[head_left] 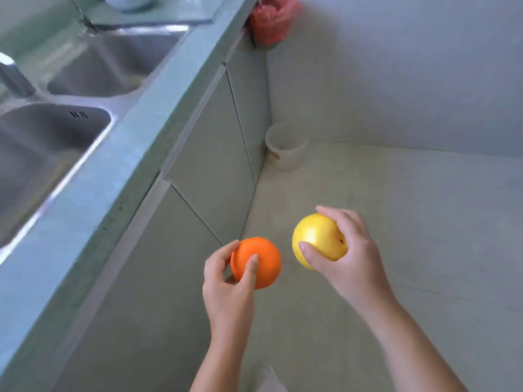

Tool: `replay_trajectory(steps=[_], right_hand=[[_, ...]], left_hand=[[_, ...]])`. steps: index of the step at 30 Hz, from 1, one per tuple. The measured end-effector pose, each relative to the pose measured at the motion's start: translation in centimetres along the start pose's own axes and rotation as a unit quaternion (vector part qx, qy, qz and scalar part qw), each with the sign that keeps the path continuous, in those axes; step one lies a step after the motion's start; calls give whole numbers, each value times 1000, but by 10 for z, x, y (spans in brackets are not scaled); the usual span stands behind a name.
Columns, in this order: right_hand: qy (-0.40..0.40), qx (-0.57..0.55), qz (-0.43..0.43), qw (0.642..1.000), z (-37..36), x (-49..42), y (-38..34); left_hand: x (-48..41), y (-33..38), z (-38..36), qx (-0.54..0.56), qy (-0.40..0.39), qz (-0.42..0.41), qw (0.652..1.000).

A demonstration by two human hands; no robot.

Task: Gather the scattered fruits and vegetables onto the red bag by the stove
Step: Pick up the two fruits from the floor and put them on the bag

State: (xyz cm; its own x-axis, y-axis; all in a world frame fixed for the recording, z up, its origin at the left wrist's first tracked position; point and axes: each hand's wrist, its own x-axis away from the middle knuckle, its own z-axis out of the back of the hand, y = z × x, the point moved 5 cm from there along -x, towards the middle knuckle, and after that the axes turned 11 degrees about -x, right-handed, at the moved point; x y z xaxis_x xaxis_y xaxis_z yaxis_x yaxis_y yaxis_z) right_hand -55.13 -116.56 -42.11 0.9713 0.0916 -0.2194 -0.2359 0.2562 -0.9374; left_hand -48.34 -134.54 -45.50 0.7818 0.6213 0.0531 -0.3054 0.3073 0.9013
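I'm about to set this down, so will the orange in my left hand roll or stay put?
The orange looks round and smooth, so it would probably roll on a flat surface. It holds its shape in the left hand, so it seems firm, not squashy.

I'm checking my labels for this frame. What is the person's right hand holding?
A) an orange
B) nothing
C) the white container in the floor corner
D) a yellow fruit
D: the right hand curls round the yellow fruit, while the left hand holds the orange.
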Motion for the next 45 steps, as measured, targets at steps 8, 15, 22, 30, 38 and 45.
replay_trajectory(steps=[8,15,22,30,38,45], right_hand=[[37,11,36,999,46,-36,-127],[88,18,41,995,64,-54,-187],[125,42,52,990,88,-55,-230],[167,73,40,982,117,-32,-250],[266,93,1,960,182,21,-255],[348,123,-32,929,269,90,-259]], left_hand=[[-5,120,44,60,-50,5,997],[-22,186,66,77,-94,-27,992],[-28,238,69,101,-175,-58,978],[-20,265,61,88,-227,-101,965],[33,306,11,80,-327,-159,928],[124,346,-49,74,-409,-194,889]])
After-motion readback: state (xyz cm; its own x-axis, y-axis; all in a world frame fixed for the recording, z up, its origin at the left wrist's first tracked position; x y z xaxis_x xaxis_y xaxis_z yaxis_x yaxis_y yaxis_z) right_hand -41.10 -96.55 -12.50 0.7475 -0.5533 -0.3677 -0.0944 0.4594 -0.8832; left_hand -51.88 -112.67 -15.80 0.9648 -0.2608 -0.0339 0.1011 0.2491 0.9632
